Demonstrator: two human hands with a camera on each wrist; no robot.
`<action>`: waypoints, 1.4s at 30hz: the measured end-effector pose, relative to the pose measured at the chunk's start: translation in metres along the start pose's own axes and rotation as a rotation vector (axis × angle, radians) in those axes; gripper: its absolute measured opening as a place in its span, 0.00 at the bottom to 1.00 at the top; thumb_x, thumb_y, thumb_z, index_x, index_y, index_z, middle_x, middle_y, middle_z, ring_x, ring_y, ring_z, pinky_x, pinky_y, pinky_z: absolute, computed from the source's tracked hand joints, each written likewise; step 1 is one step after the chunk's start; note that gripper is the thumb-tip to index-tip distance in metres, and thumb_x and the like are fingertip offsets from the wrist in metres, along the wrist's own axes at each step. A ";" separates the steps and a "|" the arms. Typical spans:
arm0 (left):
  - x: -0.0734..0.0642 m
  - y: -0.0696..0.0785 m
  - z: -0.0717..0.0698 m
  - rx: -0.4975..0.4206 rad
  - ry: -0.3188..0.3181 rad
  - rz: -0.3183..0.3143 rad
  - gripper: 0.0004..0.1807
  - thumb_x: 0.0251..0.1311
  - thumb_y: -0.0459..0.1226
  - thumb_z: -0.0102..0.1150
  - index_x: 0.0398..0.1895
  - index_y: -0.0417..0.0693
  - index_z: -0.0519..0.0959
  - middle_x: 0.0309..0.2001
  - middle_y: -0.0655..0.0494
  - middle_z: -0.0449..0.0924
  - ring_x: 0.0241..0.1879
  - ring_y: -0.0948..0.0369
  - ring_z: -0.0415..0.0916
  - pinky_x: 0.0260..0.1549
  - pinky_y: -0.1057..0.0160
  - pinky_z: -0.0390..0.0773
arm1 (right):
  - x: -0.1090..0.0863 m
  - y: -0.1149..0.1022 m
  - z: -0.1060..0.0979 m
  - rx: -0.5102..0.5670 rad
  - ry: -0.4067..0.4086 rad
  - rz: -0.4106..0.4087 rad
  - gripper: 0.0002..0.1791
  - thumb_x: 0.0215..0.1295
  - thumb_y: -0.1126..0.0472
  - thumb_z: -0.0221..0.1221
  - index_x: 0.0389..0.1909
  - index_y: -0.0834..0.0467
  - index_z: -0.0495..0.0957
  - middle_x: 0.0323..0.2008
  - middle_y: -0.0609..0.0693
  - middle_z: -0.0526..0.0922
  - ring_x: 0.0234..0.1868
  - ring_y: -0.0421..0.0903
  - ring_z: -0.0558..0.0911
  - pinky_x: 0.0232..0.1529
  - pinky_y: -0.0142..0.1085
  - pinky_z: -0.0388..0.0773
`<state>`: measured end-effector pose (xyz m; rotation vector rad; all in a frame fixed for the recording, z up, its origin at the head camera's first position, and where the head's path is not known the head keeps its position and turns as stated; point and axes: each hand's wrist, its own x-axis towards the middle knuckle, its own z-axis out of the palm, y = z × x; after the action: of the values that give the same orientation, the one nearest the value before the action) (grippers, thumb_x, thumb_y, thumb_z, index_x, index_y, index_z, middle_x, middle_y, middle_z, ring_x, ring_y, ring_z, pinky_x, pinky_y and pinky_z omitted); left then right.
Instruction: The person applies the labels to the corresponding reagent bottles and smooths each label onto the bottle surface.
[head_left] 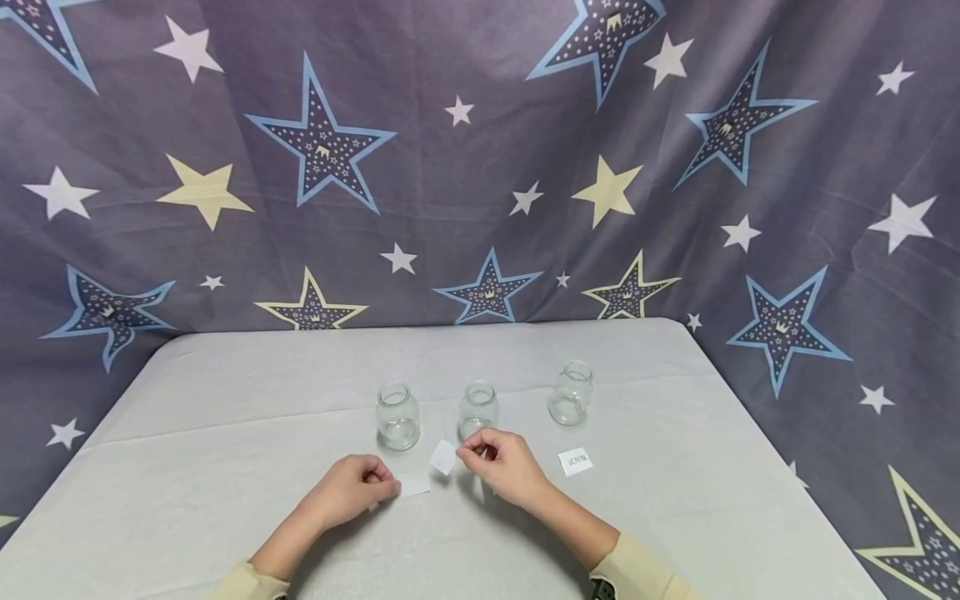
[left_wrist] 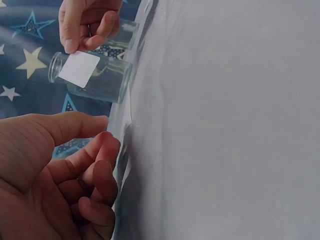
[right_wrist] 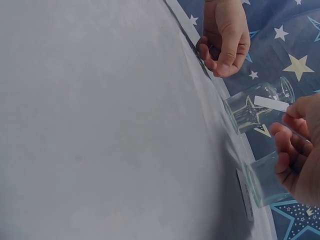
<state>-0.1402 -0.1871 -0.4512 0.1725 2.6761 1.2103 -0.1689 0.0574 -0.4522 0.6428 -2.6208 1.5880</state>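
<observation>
My right hand (head_left: 508, 468) pinches a small white card (head_left: 444, 457) between thumb and fingertips, holding it up in front of the middle glass jar (head_left: 478, 407). Left of it, my left hand (head_left: 352, 490) has thumb and forefinger together at the near end of another white card (head_left: 416, 484), low over the table. In the left wrist view that card shows only as a thin pale sliver (left_wrist: 120, 113) beside the fingertips. A second glass jar (head_left: 398, 417) stands upright just beyond the left hand.
At the right, a third glass jar (head_left: 572, 393) stands farther back. A white card with dark lettering (head_left: 575, 461) lies in front of it. A pale cloth covers the table (head_left: 225, 450), and a star-patterned curtain (head_left: 420, 183) hangs behind.
</observation>
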 end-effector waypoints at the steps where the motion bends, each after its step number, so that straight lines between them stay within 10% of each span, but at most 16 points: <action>1: 0.000 0.000 0.000 -0.004 0.005 0.005 0.07 0.52 0.39 0.63 0.24 0.45 0.77 0.17 0.61 0.71 0.17 0.66 0.66 0.17 0.69 0.65 | 0.000 0.000 0.000 -0.004 0.001 -0.002 0.04 0.58 0.61 0.61 0.28 0.57 0.81 0.21 0.47 0.80 0.20 0.32 0.68 0.23 0.24 0.67; 42: 0.013 0.035 0.028 -0.288 0.165 0.126 0.05 0.55 0.39 0.64 0.32 0.47 0.82 0.28 0.55 0.81 0.24 0.69 0.71 0.24 0.72 0.71 | -0.005 -0.015 0.015 -0.305 0.177 -0.190 0.05 0.58 0.56 0.61 0.28 0.52 0.81 0.17 0.39 0.75 0.18 0.28 0.66 0.22 0.20 0.65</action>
<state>-0.1460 -0.1417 -0.4447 0.2075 2.6178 1.7011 -0.1565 0.0402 -0.4479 0.6718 -2.5094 1.1099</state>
